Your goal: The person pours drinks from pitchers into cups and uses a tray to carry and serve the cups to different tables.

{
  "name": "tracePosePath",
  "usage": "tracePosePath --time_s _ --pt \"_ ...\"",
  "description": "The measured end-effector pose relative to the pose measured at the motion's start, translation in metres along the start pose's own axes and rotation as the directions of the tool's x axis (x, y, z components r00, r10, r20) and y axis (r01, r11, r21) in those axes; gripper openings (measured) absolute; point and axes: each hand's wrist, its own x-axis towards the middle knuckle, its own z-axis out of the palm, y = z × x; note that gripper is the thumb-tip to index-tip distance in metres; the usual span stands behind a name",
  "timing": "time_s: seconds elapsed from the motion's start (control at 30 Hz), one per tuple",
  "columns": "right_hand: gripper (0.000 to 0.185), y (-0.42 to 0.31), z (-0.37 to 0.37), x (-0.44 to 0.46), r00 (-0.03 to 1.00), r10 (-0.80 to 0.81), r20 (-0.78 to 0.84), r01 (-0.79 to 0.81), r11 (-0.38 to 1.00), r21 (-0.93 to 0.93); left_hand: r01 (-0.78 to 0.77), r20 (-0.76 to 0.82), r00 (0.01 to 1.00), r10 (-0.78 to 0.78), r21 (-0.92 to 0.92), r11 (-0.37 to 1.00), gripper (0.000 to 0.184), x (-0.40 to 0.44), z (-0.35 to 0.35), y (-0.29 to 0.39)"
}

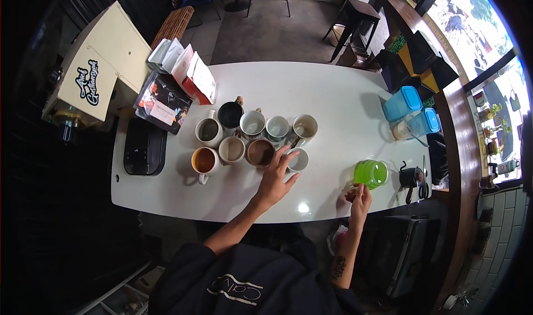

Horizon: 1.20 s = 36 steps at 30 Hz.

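Left fingers [277, 158] spread beside a pale cup [298, 160].

Window [478, 18] blown out, right | tabletop [338, 98] bright, glare spot | edges dark, fisheye-bent

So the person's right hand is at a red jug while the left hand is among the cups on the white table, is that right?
Not quite: the head view shows that the jug is bright green, not red. The right hand is at it, and the left hand is among the cups on the white table.
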Motion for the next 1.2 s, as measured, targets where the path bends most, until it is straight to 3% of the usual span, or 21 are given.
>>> tracePosePath --time_s 0.07,0.13,0.23,0.4,0.6,0.8,1.2 --pt "0.033 -0.001 -0.002 0.001 0.999 -0.041 0.004 0.041 0.997 -0.059 -0.021 -0.021 1.000 0.022 0.047 0.999 0.063 0.005 0.007 -0.003" --pt "0.033 0.004 -0.004 0.005 0.992 -0.128 0.015 0.128 0.959 -0.254 -0.027 -0.028 0.999 0.029 0.061 0.998 0.062 0.008 0.011 -0.004" --pt "0.029 0.011 -0.009 0.010 0.995 -0.093 0.039 0.100 0.918 -0.383 -0.006 -0.043 0.999 0.010 0.081 0.997 0.061 0.009 0.014 0.000" --pt "0.027 0.007 -0.011 0.013 0.993 -0.090 0.075 0.113 0.908 -0.404 0.013 -0.060 0.998 -0.006 0.115 0.993 0.061 0.010 0.014 0.003" --pt "0.021 -0.003 -0.028 0.015 0.959 -0.148 0.241 0.235 0.890 -0.390 0.005 -0.137 0.990 0.017 0.163 0.987 0.061 0.008 0.025 0.006" --pt "0.019 -0.014 -0.044 0.017 0.910 -0.149 0.387 0.317 0.852 -0.416 0.098 -0.187 0.980 -0.071 0.140 0.985 0.062 0.011 0.031 0.010" --pt "0.018 -0.015 -0.055 0.029 0.874 -0.065 0.481 0.285 0.871 -0.400 0.103 -0.216 0.975 -0.054 0.225 0.969 0.071 0.020 0.030 0.009"
